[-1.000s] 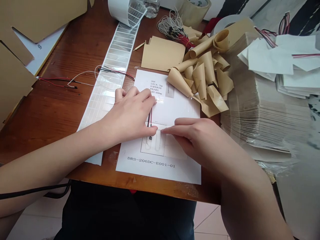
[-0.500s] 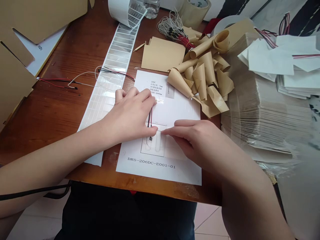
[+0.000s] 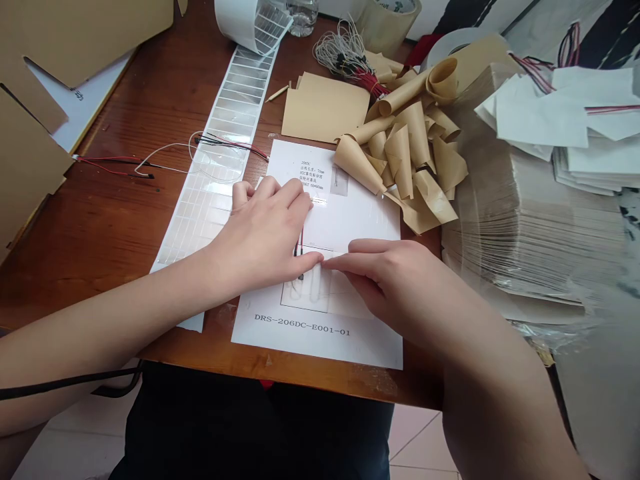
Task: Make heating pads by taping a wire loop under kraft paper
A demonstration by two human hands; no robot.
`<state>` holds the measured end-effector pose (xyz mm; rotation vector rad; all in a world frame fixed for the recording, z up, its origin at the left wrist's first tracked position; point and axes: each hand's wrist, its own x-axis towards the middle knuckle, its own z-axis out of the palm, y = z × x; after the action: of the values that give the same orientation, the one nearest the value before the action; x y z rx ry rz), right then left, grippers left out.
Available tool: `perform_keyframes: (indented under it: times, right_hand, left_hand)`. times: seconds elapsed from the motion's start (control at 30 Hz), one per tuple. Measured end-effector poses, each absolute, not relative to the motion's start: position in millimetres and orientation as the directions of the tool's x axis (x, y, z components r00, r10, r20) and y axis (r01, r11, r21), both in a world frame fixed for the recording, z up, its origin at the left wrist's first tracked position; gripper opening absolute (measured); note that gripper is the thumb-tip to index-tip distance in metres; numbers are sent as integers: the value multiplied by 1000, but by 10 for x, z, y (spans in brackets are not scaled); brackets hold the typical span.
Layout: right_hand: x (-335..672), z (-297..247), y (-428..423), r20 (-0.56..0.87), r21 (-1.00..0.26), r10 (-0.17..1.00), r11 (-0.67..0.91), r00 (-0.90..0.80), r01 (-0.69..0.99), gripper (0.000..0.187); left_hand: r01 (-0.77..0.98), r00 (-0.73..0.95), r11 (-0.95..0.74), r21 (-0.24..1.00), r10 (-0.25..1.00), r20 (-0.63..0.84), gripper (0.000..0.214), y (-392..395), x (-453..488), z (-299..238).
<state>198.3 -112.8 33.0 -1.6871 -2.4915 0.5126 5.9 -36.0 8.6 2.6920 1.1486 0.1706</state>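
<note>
A printed white sheet (image 3: 360,220) lies at the table's front edge. My left hand (image 3: 273,233) rests on it, open, fingers bent and thumb stretched to the right. Under and beside that thumb, red and black wires (image 3: 301,241) with a small dark tip run into a drawn rectangle (image 3: 305,310). A clear, shiny strip (image 3: 315,283) lies inside the rectangle. From the right, my right hand (image 3: 383,270) reaches in, its index finger stretched and its tip at the strip's upper end, almost touching my left thumb. Neither hand visibly grips anything; the wires' upper part is hidden.
A sticker strip (image 3: 215,180) with a wire lead (image 3: 233,143) across it lies left. Behind are brown paper cards (image 3: 325,107), curled brown paper pieces (image 3: 400,150) and a wire bundle (image 3: 357,63). A tall stack of sheets (image 3: 540,227) stands right, cardboard (image 3: 90,40) left.
My left thumb has slid slightly right, closer to my right fingertip, and now covers more of the wires' dark tip. My right hand has stayed nearly still.
</note>
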Motion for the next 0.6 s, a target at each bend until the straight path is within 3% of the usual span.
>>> perform_keyframes:
  times: [0.27, 0.6]
  right_hand:
    - [2029, 343, -1139, -65, -312, 939, 303, -338, 901, 25]
    - [1944, 386, -1181, -150, -273, 929, 289, -338, 917, 25]
  left_hand:
    - [713, 671, -653, 257, 741, 20, 55, -355, 73, 88]
    - [722, 657, -639, 266, 753, 26, 57, -359, 97, 71]
